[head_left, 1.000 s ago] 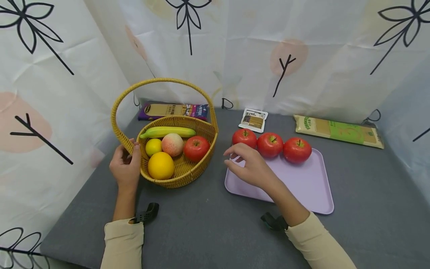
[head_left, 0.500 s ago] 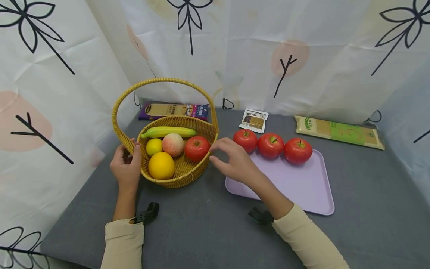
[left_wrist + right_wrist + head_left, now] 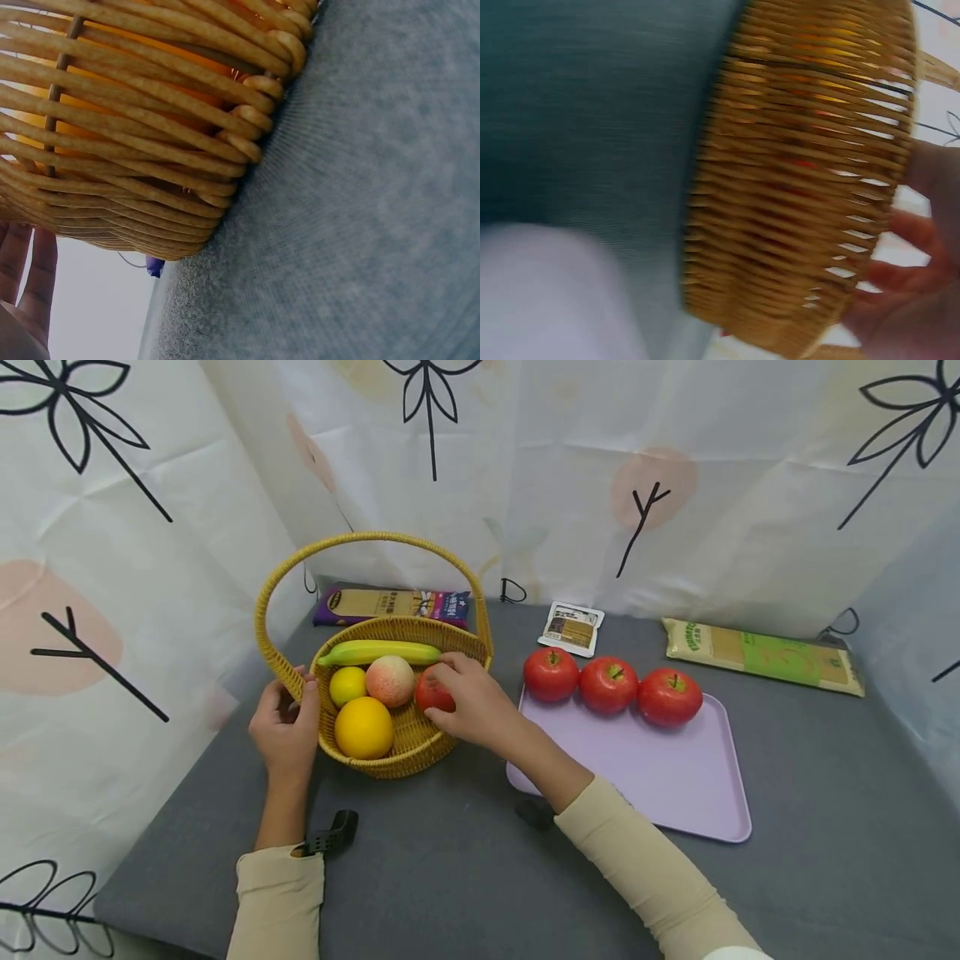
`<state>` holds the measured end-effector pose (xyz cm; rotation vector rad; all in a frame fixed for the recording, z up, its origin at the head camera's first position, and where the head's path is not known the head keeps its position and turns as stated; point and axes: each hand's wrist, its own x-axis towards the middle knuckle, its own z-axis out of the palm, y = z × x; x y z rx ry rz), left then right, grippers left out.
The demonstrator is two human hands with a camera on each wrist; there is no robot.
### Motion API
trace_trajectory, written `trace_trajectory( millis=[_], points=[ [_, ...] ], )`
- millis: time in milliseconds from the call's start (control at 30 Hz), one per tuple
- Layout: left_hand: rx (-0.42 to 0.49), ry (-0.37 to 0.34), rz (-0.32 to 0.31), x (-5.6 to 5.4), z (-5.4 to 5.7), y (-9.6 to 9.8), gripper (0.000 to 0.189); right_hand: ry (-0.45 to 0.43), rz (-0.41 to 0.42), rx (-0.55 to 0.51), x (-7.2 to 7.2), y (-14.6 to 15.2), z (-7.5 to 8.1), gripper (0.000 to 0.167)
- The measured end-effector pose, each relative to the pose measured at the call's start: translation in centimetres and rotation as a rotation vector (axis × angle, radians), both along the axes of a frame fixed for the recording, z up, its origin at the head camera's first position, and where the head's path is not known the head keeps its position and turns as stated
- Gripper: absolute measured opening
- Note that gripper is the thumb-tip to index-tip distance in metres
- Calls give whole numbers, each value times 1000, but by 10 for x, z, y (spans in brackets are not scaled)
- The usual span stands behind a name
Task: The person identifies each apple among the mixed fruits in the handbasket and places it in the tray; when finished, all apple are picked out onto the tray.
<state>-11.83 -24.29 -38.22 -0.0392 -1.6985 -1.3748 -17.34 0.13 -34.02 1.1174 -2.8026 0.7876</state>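
My left hand grips the yellow wicker basket at the left foot of its tall handle. My right hand reaches over the basket's right rim, thumb and fingers round a red apple and hiding its right side. Beside that apple lie a peach, a lemon, an orange and a banana. Woven basket wall fills much of the left wrist view. In the right wrist view, the right fingers show past the rim.
Right of the basket, a lilac tray has three red apples along its back edge. Behind stand a purple packet, a small white packet and a long green-and-beige packet. Patterned white cloth surrounds the grey table.
My right hand has moved left from above the tray, over the basket's rim, to the red apple inside. The left hand keeps its grip and the basket stays in place.
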Motion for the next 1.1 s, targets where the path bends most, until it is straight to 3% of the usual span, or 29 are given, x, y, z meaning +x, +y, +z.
trace_trajectory(
  millis=[167,300,400,533,600,767,833,967,1100],
  points=[
    [12,14,0,2,1,0,25,-121,16,273,-18,-19,12,66],
    [-10,16,8,2,-1,2,24,-117,44,391,-26,-26,11,68],
    [-20,10,8,-4,-10,1,25,-79,22,334,-27,-20,5,68],
    [-16,5,7,-7,-10,6,24,-37,-14,136,-21,-1,4,70],
    [-24,5,-3,-4,-3,13,24,-8,-39,26,-14,10,9,69],
    [-34,21,-28,-7,2,16,23,79,-161,-183,12,43,19,66],
    [-28,18,-29,-7,3,16,23,116,-211,-200,20,57,17,65],
    [-20,2,-20,-6,2,12,24,184,-291,-130,28,86,4,66],
    [-8,-6,-11,-9,-8,1,26,141,-290,-2,32,109,-11,70]
  ],
)
